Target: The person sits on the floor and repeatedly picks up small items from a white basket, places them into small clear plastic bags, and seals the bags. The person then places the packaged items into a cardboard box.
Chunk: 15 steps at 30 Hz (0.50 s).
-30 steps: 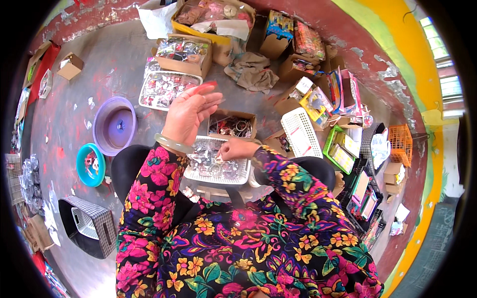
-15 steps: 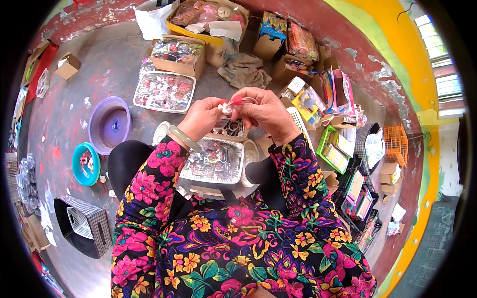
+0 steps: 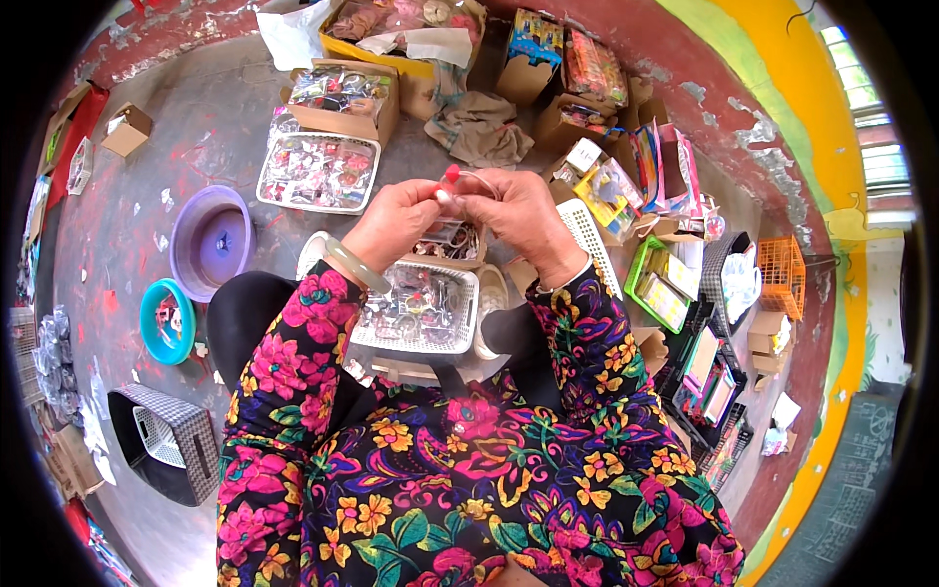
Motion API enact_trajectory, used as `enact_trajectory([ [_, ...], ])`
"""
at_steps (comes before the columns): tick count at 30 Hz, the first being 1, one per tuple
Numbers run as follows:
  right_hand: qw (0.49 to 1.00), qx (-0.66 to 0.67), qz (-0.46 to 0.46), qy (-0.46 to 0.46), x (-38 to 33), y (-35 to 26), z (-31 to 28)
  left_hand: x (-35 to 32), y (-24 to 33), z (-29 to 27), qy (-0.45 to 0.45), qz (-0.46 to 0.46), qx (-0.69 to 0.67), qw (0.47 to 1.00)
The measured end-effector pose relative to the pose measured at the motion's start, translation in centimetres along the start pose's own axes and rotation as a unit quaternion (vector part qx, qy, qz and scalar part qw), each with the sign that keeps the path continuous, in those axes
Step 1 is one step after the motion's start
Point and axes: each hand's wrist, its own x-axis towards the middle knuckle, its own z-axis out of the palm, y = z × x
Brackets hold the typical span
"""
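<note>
A small red-and-white ornament (image 3: 451,176) on a thin pale loop, which looks like a hair tie, is held up between my hands. My left hand (image 3: 391,223) pinches its white part between thumb and fingertips. From the other side, my right hand (image 3: 533,220) is closed on it, and the pale loop curves out by the right fingers. The fingertips nearly meet and hide some of the piece. Below them stands a white plastic basket (image 3: 473,311) of small clear-wrapped items. Just beyond it, a cardboard box (image 3: 452,262) of similar pieces is partly covered by my hands.
Another white basket (image 3: 260,186) and an opened cardboard box (image 3: 389,117) of packets stand ahead. Leftward are a purple basin (image 3: 186,279), a teal basin (image 3: 147,338) and a checked bin (image 3: 201,460). A green basket (image 3: 636,269), black crates (image 3: 699,421) and an orange crate (image 3: 782,279) line the right.
The red part of the ornament has turned upward and my hands have drawn closer together around it. My left hand is slightly higher. The whole view has shifted a little.
</note>
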Motion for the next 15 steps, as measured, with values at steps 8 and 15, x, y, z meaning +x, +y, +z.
enact_trajectory([
  [8, 0.982, -0.189, -0.015, -0.012, -0.2, -0.4, -0.8, -0.2, -0.3, -0.1, -0.027, -0.003, -0.006, 1.000],
  [15, 0.983, -0.145, 0.094, -0.059, 0.1, 0.8, -0.9, -0.8, -0.1, 0.3, -0.033, -0.047, -0.040, 0.998],
])
